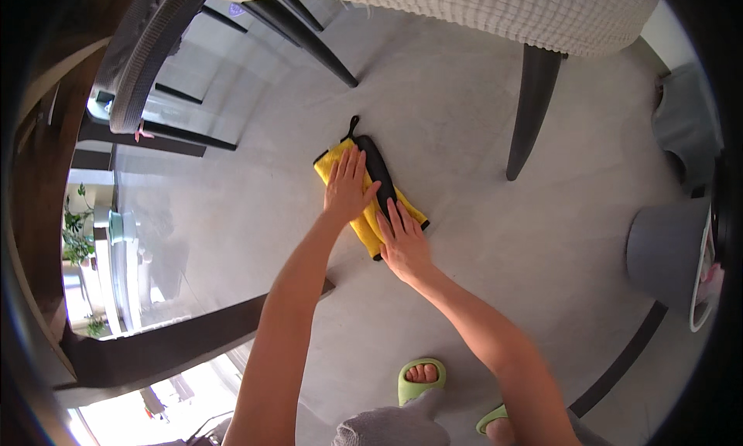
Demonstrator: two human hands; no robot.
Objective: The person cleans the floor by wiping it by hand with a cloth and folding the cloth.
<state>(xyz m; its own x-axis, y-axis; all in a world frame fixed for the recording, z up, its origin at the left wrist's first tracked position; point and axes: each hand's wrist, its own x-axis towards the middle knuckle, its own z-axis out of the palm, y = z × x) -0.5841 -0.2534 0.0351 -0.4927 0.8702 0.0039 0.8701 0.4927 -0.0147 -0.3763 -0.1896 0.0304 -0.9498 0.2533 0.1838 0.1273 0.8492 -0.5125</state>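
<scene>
A yellow microfibre cloth (364,231) with black trim lies folded on the grey floor (464,260). A dark strip (376,164) runs along it, perhaps its other side turned over. At its far end a black hanging loop (354,124) sticks out. My left hand (347,192) lies palm down on the yellow part, thumb spread over the dark strip. Closer to me, my right hand (407,246) presses flat on the near end, fingers slightly apart. Neither hand grips the cloth; my palms are hidden.
Ahead stands a chair with a cream textured seat cover (464,11) and dark legs (533,109). Another covered chair (159,51) is at upper left. A dark wooden beam (174,341) lies low at left. A grey bin (662,251) stands right. Green slippers (413,392) are on my feet.
</scene>
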